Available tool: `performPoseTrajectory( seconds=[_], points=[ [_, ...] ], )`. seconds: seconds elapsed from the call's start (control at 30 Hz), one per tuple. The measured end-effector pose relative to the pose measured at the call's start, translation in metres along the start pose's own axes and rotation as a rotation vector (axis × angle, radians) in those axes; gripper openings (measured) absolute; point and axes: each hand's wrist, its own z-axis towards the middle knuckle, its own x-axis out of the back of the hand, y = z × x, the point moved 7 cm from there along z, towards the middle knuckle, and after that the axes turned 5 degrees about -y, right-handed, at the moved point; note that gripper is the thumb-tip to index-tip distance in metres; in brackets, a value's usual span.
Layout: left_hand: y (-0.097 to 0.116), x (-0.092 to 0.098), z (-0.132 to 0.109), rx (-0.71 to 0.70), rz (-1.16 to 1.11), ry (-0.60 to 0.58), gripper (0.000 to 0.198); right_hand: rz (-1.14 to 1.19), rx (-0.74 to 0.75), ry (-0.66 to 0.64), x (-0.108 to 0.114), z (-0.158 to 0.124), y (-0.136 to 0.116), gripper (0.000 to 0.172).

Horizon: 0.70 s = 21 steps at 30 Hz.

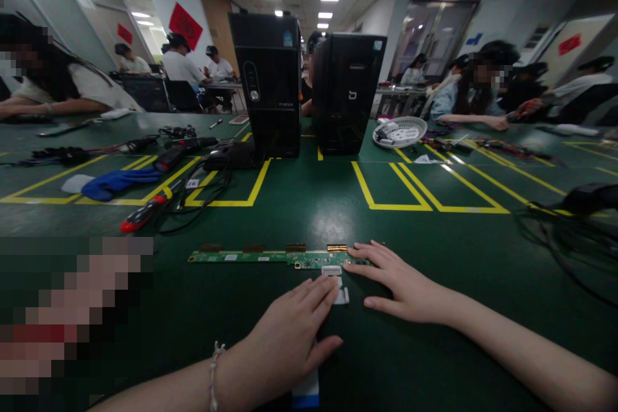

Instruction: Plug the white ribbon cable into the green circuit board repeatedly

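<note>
A long, narrow green circuit board (270,257) lies across the green table in front of me. My right hand (398,283) rests with spread fingers over the board's right end. My left hand (294,328), with a beaded bracelet at the wrist, lies flat, its fingertips on a white ribbon cable (342,296) just below the white connector (331,270) on the board's near edge. The cable passes under my left hand, and its blue-tipped end (306,399) shows near the bottom edge. Neither hand is wrapped round anything.
Two black computer towers (270,90) (350,93) stand at the back. At the left lie a red-black screwdriver (143,214), a blue glove (113,185) and black cables. A white basket (400,132) sits behind on the right. Several people work at tables around.
</note>
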Motion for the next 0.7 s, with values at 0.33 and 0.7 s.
performPoseTrajectory(
  seconds=[0.33,0.7],
  points=[
    [-0.0072,0.0033,-0.0039,-0.092,-0.028,0.065,0.065,-0.018,0.0,-0.012,-0.0029,-0.0011,0.0028,0.062],
    [-0.0073,0.01,-0.0042,-0.109,-0.021,0.069,0.064,0.032,0.003,0.012,0.0006,-0.0024,-0.0007,0.06]
  ],
)
